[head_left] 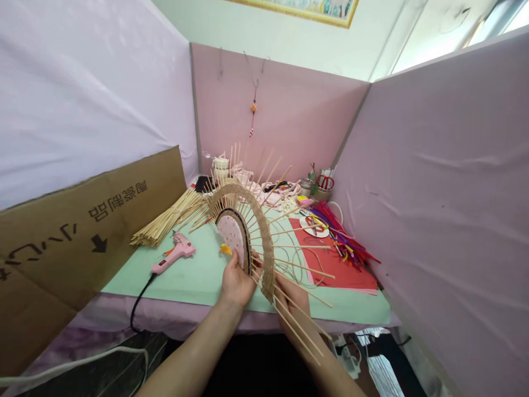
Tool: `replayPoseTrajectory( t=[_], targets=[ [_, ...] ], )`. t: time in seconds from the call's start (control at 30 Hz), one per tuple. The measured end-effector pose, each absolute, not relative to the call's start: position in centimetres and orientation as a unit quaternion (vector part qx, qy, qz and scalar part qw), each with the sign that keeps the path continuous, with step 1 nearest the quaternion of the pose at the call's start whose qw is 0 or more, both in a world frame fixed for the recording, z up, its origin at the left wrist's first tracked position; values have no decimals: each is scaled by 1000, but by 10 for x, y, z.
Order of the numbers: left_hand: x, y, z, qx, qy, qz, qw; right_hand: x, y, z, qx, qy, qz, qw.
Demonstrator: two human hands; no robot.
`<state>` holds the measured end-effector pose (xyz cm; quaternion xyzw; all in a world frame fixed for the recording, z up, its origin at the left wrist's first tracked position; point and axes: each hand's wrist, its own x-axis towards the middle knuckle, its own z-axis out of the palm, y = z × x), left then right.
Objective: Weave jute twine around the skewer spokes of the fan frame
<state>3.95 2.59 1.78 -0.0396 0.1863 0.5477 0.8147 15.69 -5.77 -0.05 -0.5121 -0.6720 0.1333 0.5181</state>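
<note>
Head view: a half-round stick fan is being held up at frame centre. Its dotted pink half-disc (232,234) is being pinched at the lower end by the left hand (238,282), thumb on the face, fingers mostly hidden behind. From that grip the fan is lying up and to the right, long axis slanting from centre-left of the frame down to lower centre. Thin sticks are being fanned out around the rim through a woven jute band (266,242), tips pointing up, right and lower right.

Right hand (294,292) is being placed behind the band's lower end and the lowest sticks; it is nearer to the band than the left, which is nearer to the half-disc. Its fingertips are being blocked from sight, so cannot tell whether they are pinching or only supporting.

Containers: at right of centre, red-handled scissors (325,182) are being held upright in a pot (322,194), a glass jar (306,186) just left of it, contents unreadable. Small red and orange pieces are being carried on a white plate (304,223), set partly over a red sheet (347,278). A white jar (222,164) is being partly screened by sticks, upper centre; contents unclear.
</note>
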Motion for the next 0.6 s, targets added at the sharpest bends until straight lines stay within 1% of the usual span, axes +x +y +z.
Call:
replayPoseTrajectory(
  t=[0.07,0.13,0.2,0.27,0.37,0.5,0.6],
  targets=[
    [42,23,16,-45,217,572,790,152,-56,-8,-498,-665,177,528],
    [45,21,15,-36,277,614,738,147,-54,-14,-483,-659,203,539],
    [46,20,14,-4,326,646,690,142,-52,-15,-476,-649,221,551],
    [48,18,15,28,341,659,670,138,-49,-11,-474,-637,226,564],
    [49,20,18,13,331,655,679,137,-46,-2,-477,-647,209,557],
    [46,25,25,-30,323,635,701,140,-48,5,-466,-712,161,500],
    [44,26,30,-33,319,629,708,142,-51,5,-438,-751,121,480]
  ],
)
